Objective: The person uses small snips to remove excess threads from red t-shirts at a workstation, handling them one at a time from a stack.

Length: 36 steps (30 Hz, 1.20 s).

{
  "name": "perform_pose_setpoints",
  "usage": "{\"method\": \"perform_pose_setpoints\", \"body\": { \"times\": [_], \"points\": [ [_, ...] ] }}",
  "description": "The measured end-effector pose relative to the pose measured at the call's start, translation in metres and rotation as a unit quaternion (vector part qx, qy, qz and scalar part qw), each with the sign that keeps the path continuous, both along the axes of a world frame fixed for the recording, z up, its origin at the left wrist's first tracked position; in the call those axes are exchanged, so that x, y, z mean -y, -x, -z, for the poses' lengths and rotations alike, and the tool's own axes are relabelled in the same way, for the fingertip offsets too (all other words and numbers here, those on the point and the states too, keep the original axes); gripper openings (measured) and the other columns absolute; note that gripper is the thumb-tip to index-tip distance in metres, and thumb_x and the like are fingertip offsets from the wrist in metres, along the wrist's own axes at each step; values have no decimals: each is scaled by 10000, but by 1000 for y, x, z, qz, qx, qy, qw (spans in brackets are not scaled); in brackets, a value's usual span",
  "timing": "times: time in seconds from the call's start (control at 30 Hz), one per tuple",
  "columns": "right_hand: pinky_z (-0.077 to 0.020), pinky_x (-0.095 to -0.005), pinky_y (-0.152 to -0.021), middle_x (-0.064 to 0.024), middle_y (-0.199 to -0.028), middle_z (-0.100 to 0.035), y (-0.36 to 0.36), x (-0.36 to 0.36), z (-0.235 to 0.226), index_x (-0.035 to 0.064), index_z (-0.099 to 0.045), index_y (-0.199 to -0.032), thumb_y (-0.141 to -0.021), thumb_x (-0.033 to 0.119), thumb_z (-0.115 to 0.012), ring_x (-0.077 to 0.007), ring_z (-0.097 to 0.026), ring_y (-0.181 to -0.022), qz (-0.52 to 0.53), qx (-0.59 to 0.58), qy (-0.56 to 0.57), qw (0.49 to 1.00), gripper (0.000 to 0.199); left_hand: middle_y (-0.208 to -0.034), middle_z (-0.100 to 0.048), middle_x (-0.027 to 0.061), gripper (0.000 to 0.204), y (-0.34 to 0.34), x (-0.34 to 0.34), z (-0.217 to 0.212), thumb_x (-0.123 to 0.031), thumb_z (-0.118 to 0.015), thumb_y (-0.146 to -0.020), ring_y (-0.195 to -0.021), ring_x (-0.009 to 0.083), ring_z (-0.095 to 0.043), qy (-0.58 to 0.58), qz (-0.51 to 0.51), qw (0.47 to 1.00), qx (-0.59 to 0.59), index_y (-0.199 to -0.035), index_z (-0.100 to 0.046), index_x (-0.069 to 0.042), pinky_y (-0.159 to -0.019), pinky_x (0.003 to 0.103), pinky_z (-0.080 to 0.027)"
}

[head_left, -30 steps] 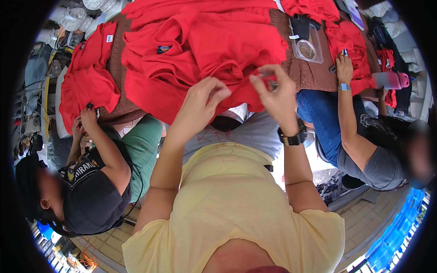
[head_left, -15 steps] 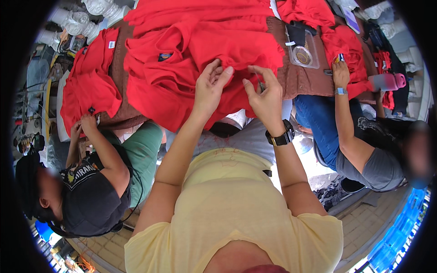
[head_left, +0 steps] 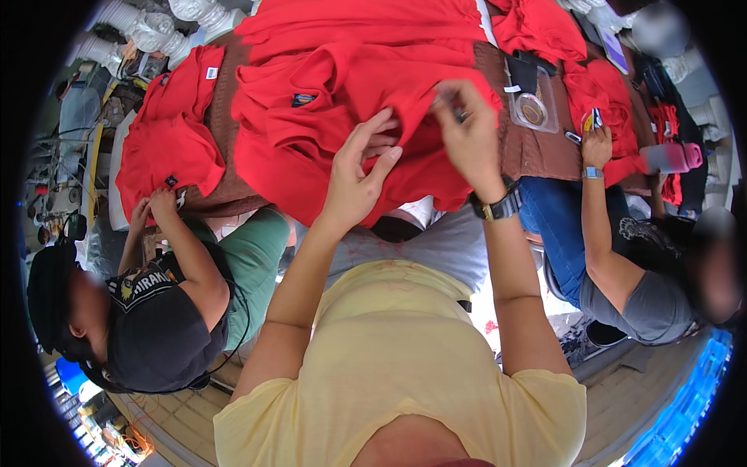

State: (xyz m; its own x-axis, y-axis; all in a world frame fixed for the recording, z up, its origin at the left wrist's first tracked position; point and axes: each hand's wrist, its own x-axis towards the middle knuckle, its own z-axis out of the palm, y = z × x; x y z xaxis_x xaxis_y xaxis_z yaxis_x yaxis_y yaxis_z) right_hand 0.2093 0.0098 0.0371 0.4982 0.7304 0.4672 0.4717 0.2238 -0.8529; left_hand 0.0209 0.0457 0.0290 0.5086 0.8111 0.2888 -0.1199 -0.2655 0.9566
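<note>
A red shirt [head_left: 303,140] with a dark label inside its collar lies spread before me, its near edge hanging over the table's edge. My left hand [head_left: 359,170] rests against its front part, thumb and fingers apart, some fingertips partly behind a fold. To the right, my right hand [head_left: 471,144] is raised over the shirt's right side, its fingers curled and blurred by motion. A small metal tool [head_left: 460,117] shows between those fingers; its exact kind is not clear. A dark watch is on my right wrist.
A clear plastic box [head_left: 535,101] sits on the brown table cover [head_left: 510,152] at right. A co-worker on each side handles red garments, left [head_left: 167,148] and right [head_left: 599,97]. A pink bottle [head_left: 675,158] lies far right. More red cloth [head_left: 358,19] is piled behind.
My left hand has released its pinch on the cloth and its fingers have spread. My right hand has moved up and slightly right with the small metal tool. The whole view has shifted slightly.
</note>
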Motion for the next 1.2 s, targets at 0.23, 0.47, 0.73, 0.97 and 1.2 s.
{"method": "perform_pose_setpoints", "body": {
  "times": [0.23,0.47,0.73,0.97,1.2],
  "points": [
    [-494,-310,-718,-107,-952,-753,-77,-55,-3,4,-661,-1094,-890,108,-724,-168,-644,-753,115,38,-113,986,237,-1165,-597,92,242,56,-33,9,-17,-684,-939,-967,159,-611,-244,-268,927,-100,-1181,-673,-22,-884,292,-511],
    [-475,-261,-652,-35,-816,-700,-34,-41,60,19,-679,-1087,-870,160,-781,-89,-575,-684,7,-31,21,999,278,-1185,-567,109,278,92,-70,17,-78,-693,-948,-1001,193,-608,-167,-333,918,-138,-1216,-638,-26,-866,306,-505],
    [-518,-247,-683,-59,-822,-705,-17,-42,88,-27,-682,-1022,-930,89,-713,-89,-659,-743,-28,-110,46,992,151,-1382,-554,94,481,59,-92,67,-364,-700,-921,-1243,340,-495,-339,-282,813,-380,-1308,-609,-94,-1018,476,-388],
    [-514,-259,-672,-66,-821,-717,-17,-41,88,-19,-682,-999,-933,84,-705,-95,-662,-726,-6,-94,39,995,124,-1337,-597,64,395,57,-90,67,-328,-711,-912,-1208,319,-526,-323,-303,827,-345,-1223,-660,-89,-1005,449,-407],
    [-511,-242,-683,-54,-832,-705,-16,-40,86,-23,-680,-1011,-943,61,-691,-87,-655,-741,-20,-119,41,992,108,-1339,-604,67,387,56,-87,64,-324,-716,-918,-1211,319,-532,-318,-309,828,-344,-1216,-667,-82,-1031,453,-401]
  ]
}}
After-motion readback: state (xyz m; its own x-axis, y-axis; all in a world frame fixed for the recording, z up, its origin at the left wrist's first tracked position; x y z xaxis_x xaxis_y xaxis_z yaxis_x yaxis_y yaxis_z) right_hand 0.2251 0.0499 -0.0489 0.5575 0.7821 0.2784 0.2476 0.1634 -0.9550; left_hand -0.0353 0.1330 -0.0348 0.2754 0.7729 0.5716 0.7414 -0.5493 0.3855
